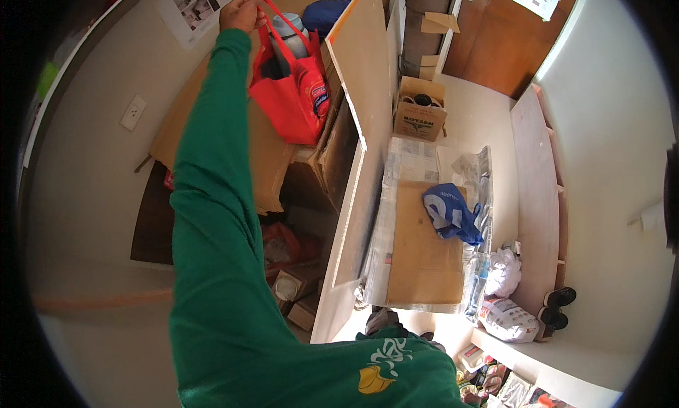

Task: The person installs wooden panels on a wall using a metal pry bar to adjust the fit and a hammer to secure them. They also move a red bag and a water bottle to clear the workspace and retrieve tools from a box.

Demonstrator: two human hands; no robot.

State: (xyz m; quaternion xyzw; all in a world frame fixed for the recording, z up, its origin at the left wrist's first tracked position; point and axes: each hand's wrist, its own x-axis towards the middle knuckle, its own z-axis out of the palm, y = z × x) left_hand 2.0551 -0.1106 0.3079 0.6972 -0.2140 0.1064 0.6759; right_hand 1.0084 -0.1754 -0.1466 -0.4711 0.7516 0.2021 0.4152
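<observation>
My left arm, in a green sleeve, reaches up and away to the far left. There my left hand (241,14) is closed around the handles of a red tote bag (279,109). Out of the open top of the bag sticks a grey bottle (288,34) with a pale blue lid. A red packet (312,89) with a blue label shows at the bag's right side. The bag rests on or against brown cardboard (272,164); its underside is partly hidden. My right hand is out of the picture.
A pale upright panel (361,188) runs beside the cardboard. On the floor lie a flat cardboard sheet (424,259) and a blue bag (450,213). An open carton (420,118) stands near a brown door (491,43). Dark shoes (555,309) and white bags (508,319) are at right.
</observation>
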